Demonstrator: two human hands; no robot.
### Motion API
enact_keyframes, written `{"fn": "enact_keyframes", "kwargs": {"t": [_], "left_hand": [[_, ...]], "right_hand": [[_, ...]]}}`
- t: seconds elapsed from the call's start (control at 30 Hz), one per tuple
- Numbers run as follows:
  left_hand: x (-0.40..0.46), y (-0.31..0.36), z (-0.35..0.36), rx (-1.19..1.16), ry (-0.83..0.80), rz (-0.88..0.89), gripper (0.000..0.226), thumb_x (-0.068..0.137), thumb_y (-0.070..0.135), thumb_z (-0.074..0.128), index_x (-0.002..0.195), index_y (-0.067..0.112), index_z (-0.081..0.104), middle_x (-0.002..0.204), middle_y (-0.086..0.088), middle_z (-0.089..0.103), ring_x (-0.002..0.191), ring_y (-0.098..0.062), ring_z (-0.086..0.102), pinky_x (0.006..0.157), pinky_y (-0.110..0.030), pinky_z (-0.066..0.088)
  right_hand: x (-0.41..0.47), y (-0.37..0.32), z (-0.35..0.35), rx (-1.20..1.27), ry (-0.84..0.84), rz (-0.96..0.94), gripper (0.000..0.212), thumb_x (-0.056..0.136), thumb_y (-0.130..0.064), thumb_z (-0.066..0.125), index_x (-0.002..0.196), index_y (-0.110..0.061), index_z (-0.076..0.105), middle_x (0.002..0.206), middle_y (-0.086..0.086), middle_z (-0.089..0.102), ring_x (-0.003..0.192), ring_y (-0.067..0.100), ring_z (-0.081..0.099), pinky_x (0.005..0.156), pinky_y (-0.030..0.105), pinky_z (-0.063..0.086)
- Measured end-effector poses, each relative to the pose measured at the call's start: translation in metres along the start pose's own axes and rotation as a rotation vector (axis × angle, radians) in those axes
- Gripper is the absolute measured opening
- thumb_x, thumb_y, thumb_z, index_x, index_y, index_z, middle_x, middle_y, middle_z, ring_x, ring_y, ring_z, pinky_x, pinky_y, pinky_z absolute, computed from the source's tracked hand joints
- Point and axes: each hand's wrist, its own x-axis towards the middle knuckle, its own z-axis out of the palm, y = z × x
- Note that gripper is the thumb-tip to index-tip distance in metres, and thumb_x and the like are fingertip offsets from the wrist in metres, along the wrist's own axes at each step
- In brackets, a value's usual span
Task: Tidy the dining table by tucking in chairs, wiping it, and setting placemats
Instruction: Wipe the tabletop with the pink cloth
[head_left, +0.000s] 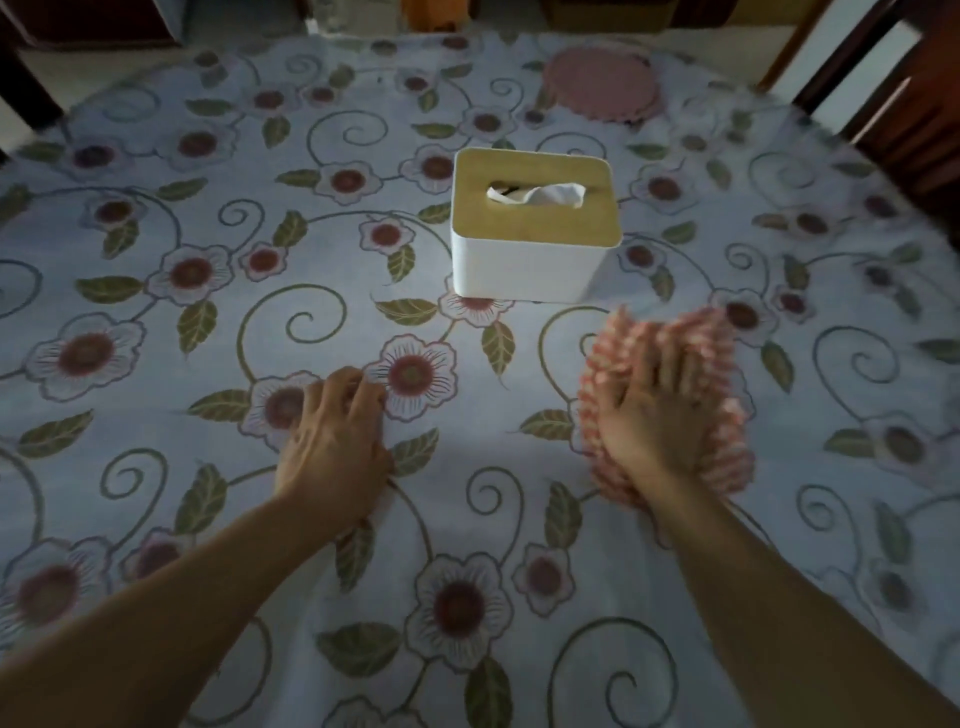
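Observation:
A floral tablecloth (208, 322) covers the dining table. My right hand (649, 410) presses flat on a pink fluffy cleaning cloth (727, 364) lying on the tablecloth, right of centre; the cloth looks blurred by motion. My left hand (337, 431) rests on the tablecloth near the middle, fingers curled down against the fabric, holding nothing. A round pink placemat (602, 85) lies at the far side of the table.
A white tissue box with a wooden lid (530, 228) stands in the middle of the table, just beyond the cloth. A dark wooden chair (909, 114) stands at the far right corner. Another dark chair part (21, 78) shows at the far left.

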Motion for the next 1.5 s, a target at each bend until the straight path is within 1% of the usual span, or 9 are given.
{"fn": "enact_keyframes", "kwargs": {"t": [0.13, 0.2, 0.5, 0.6, 0.73, 0.87, 1.03, 1.23, 1.5], "left_hand": [[-0.022, 0.016, 0.006, 0.022, -0.063, 0.111, 0.042, 0.073, 0.005, 0.062, 0.115, 0.006, 0.055, 0.131, -0.016, 0.044, 0.116, -0.037, 0.039, 0.089, -0.053, 0.045], [-0.035, 0.023, 0.006, 0.042, -0.109, 0.151, 0.048, 0.072, 0.006, 0.062, 0.118, 0.009, 0.054, 0.135, -0.012, 0.042, 0.119, -0.034, 0.038, 0.088, -0.050, 0.046], [-0.108, 0.016, 0.001, 0.113, -0.184, 0.184, 0.046, 0.068, 0.010, 0.063, 0.113, 0.014, 0.051, 0.138, -0.008, 0.037, 0.120, -0.028, 0.031, 0.084, -0.044, 0.045], [-0.135, 0.014, -0.004, 0.108, -0.225, 0.136, 0.042, 0.078, 0.013, 0.057, 0.118, 0.019, 0.046, 0.145, -0.002, 0.026, 0.128, -0.025, 0.028, 0.092, -0.042, 0.041], [-0.167, 0.009, -0.010, 0.108, -0.353, 0.130, 0.057, 0.077, 0.019, 0.061, 0.130, 0.023, 0.039, 0.147, 0.003, 0.021, 0.131, -0.020, 0.026, 0.103, -0.037, 0.037], [-0.206, -0.018, -0.033, 0.108, -0.396, 0.143, 0.050, 0.082, 0.022, 0.058, 0.129, 0.021, 0.042, 0.141, 0.000, 0.032, 0.127, -0.021, 0.033, 0.099, -0.036, 0.040], [-0.253, -0.057, -0.081, 0.117, -0.379, 0.174, 0.052, 0.086, 0.023, 0.054, 0.135, 0.020, 0.037, 0.150, -0.003, 0.024, 0.135, -0.022, 0.025, 0.103, -0.037, 0.036], [-0.293, -0.088, -0.140, 0.111, -0.296, 0.195, 0.048, 0.088, 0.027, 0.053, 0.133, 0.019, 0.039, 0.144, -0.002, 0.032, 0.131, -0.022, 0.029, 0.100, -0.038, 0.039], [-0.303, -0.093, -0.201, 0.114, -0.265, 0.213, 0.053, 0.085, 0.027, 0.058, 0.133, 0.020, 0.037, 0.134, -0.009, 0.047, 0.122, -0.027, 0.044, 0.095, -0.038, 0.044]], "right_hand": [[-0.074, -0.026, 0.009, 0.031, -0.027, -0.648, 0.063, 0.096, -0.052, 0.013, 0.150, -0.021, 0.022, 0.156, 0.003, 0.022, 0.145, 0.026, 0.014, 0.117, 0.050, 0.010], [-0.081, -0.010, 0.006, 0.062, -0.067, -0.729, 0.061, 0.096, -0.053, 0.016, 0.149, -0.023, 0.025, 0.155, 0.000, 0.026, 0.145, 0.024, 0.016, 0.117, 0.047, 0.011], [-0.141, 0.104, -0.002, -0.059, -0.065, 0.055, 0.087, 0.087, -0.068, 0.008, 0.146, -0.008, 0.030, 0.148, 0.024, 0.032, 0.135, 0.046, 0.030, 0.100, 0.068, 0.028], [-0.202, 0.053, -0.003, -0.035, -0.075, 0.021, 0.086, 0.087, -0.066, 0.011, 0.148, -0.007, 0.023, 0.153, 0.022, 0.022, 0.140, 0.043, 0.021, 0.106, 0.065, 0.021], [-0.280, -0.015, 0.001, 0.205, -0.103, -0.227, 0.054, 0.097, -0.024, 0.028, 0.149, -0.015, 0.019, 0.155, 0.005, 0.012, 0.144, 0.025, 0.014, 0.115, 0.050, 0.012], [-0.335, -0.063, -0.024, 0.637, -0.271, -0.264, 0.039, 0.096, -0.025, 0.031, 0.131, -0.025, 0.049, 0.136, -0.021, 0.040, 0.112, -0.030, 0.022, 0.096, -0.005, 0.014], [-0.374, -0.091, -0.058, 0.514, -0.234, -0.150, 0.010, 0.098, -0.029, 0.041, 0.098, -0.024, 0.050, 0.085, -0.005, 0.061, 0.076, 0.014, 0.059, 0.063, 0.025, 0.042], [-0.401, -0.116, -0.127, 0.861, -0.369, -0.035, 0.049, 0.092, -0.022, 0.056, 0.133, -0.019, 0.030, 0.108, -0.003, 0.052, 0.077, 0.009, 0.051, 0.067, 0.025, 0.040], [-0.414, -0.127, -0.186, 0.653, -0.367, 0.059, 0.026, 0.089, 0.002, 0.038, 0.104, -0.010, 0.056, 0.088, 0.002, 0.057, 0.071, 0.012, 0.051, 0.052, 0.018, 0.037]]}}
